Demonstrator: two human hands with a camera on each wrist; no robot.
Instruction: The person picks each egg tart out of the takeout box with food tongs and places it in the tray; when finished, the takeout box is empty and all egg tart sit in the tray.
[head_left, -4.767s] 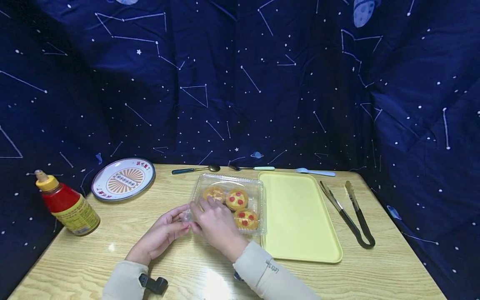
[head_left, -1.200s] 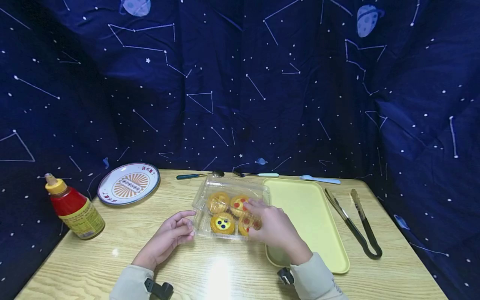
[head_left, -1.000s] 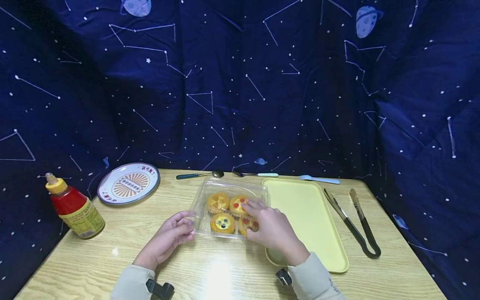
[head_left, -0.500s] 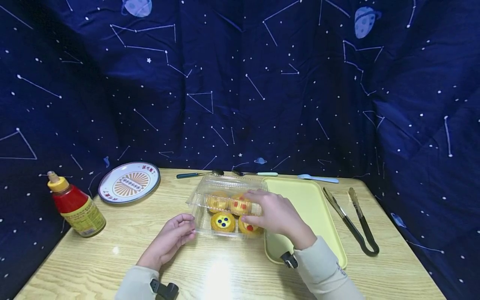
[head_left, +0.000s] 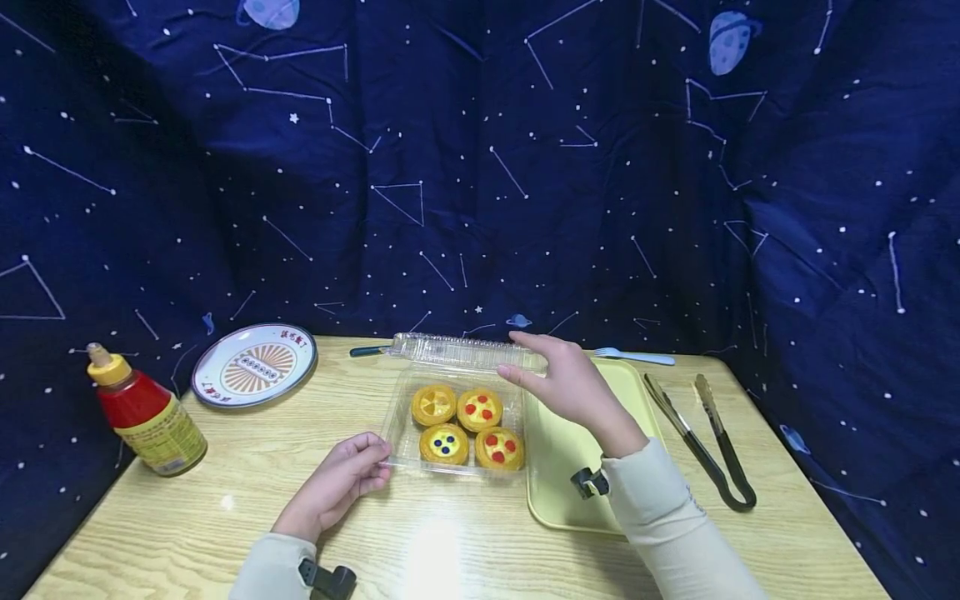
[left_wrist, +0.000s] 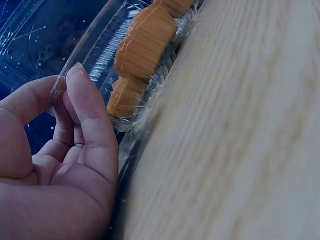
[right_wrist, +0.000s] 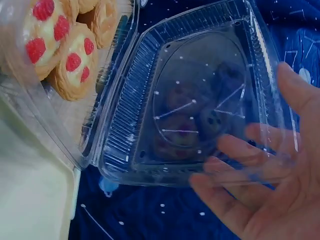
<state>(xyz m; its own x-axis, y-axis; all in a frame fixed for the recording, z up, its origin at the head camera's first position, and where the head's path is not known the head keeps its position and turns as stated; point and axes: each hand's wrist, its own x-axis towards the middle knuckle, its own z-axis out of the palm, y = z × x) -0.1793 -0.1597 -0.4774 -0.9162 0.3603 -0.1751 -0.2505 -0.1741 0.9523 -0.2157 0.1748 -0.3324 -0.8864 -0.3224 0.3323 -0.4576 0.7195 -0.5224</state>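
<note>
A clear plastic container (head_left: 397, 429) stands mid-table with several yellow tarts (head_left: 465, 425) in it, topped with red or blue dots. Its hinged lid (head_left: 450, 350) is raised, edge-on to the head view. My right hand (head_left: 515, 357) holds the lid's right edge between thumb and straight fingers. In the right wrist view the fingers show through the lid (right_wrist: 200, 90), with the right hand (right_wrist: 250, 120) behind it and the tarts (right_wrist: 60, 50) at upper left. My left hand (head_left: 377, 454) pinches the container's front left corner. The left wrist view shows this left hand (left_wrist: 62, 82) on the container (left_wrist: 100, 50).
A yellow tray (head_left: 555, 496) lies just right of the container, partly under my right forearm. Black tongs (head_left: 705, 442) lie further right. A patterned plate (head_left: 253, 364) and a red sauce bottle (head_left: 142, 412) stand at the left. A fork (head_left: 633, 357) lies by the starry backdrop.
The lid has swung up from flat on the container to raised. My right hand shifted from the left corner to the right side and rose with it. My left hand stayed at the corner.
</note>
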